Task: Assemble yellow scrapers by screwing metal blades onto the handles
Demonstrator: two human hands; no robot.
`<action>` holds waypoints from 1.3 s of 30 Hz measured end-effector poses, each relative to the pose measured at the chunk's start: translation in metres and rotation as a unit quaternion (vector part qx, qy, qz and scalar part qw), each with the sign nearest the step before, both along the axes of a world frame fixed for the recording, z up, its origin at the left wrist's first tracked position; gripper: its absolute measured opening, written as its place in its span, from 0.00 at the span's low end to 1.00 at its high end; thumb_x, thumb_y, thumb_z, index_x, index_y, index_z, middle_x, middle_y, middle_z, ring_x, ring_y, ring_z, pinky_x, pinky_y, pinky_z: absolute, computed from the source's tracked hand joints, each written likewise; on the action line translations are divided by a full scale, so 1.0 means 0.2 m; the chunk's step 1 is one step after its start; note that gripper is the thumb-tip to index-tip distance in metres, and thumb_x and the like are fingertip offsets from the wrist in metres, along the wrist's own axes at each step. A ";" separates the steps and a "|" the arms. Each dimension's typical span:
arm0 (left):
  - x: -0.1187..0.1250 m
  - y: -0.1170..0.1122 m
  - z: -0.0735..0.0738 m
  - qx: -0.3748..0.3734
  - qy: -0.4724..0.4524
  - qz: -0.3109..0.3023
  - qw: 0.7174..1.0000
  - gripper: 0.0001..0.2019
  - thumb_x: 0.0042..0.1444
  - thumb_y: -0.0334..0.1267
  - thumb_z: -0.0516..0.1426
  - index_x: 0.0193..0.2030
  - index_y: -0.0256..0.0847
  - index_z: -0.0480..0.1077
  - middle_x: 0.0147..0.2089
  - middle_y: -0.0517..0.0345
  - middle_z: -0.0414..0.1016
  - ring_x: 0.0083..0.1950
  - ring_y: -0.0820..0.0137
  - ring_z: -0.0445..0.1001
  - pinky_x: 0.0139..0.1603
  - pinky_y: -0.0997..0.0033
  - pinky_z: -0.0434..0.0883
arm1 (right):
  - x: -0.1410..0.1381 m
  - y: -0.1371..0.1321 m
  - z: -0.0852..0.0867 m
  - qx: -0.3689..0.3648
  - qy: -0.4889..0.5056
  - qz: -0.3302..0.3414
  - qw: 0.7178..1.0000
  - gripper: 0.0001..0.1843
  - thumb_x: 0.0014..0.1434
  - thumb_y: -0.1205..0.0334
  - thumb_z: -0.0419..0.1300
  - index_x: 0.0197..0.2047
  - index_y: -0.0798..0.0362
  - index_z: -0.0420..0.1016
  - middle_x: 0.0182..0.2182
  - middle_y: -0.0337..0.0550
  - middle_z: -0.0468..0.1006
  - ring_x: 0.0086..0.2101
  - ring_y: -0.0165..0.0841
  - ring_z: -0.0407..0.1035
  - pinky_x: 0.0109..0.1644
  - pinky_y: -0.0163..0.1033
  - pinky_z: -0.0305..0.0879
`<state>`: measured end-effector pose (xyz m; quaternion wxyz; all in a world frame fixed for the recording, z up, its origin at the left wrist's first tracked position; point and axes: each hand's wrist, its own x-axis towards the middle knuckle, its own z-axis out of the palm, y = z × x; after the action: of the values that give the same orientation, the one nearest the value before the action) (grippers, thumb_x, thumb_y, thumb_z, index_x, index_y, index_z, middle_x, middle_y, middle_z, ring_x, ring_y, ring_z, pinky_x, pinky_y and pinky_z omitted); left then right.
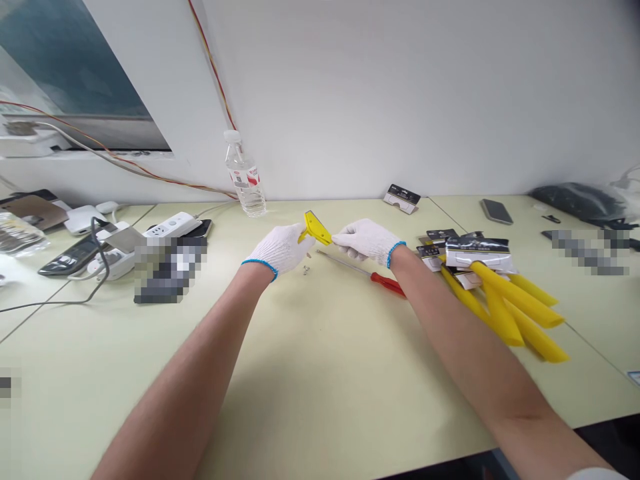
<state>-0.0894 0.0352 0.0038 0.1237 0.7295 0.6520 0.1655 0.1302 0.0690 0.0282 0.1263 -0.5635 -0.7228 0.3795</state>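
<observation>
My left hand [280, 250] and my right hand [367, 241] wear white knit gloves with blue cuffs. Between them they pinch a small yellow plastic piece [316, 228], perhaps a scraper head, one end in each hand. Just below my left hand lie several small metal screws [306, 269] on the pale green table [300, 373]. A screwdriver with a red handle [387, 283] lies near my right hand, its thin shaft pointing left. Right of that hand is a heap of long yellow handles [515, 300] with white and black packaging cards [477, 253].
A plastic water bottle [245, 177] stands at the back against the wall. On the left lie a white power strip [170, 227], a phone [70, 257], cables and a blurred object [170, 270]. A dark phone [497, 211] and a black bag [575, 202] lie back right.
</observation>
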 end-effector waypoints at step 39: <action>0.07 -0.07 0.07 -0.084 -0.114 -0.097 0.985 0.20 0.63 0.56 0.52 0.44 0.44 0.76 0.40 0.55 0.79 0.33 0.67 0.74 0.33 0.71 0.69 | 0.03 -0.03 0.03 0.059 0.013 0.045 0.997 0.22 0.73 0.53 0.59 0.46 0.69 0.76 0.36 0.48 0.74 0.31 0.21 0.66 0.37 0.24 0.66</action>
<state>-0.0752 0.0210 0.0181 0.2738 0.7527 0.5711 0.1796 0.1364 0.0638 0.0349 0.1519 -0.5164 -0.7672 0.3488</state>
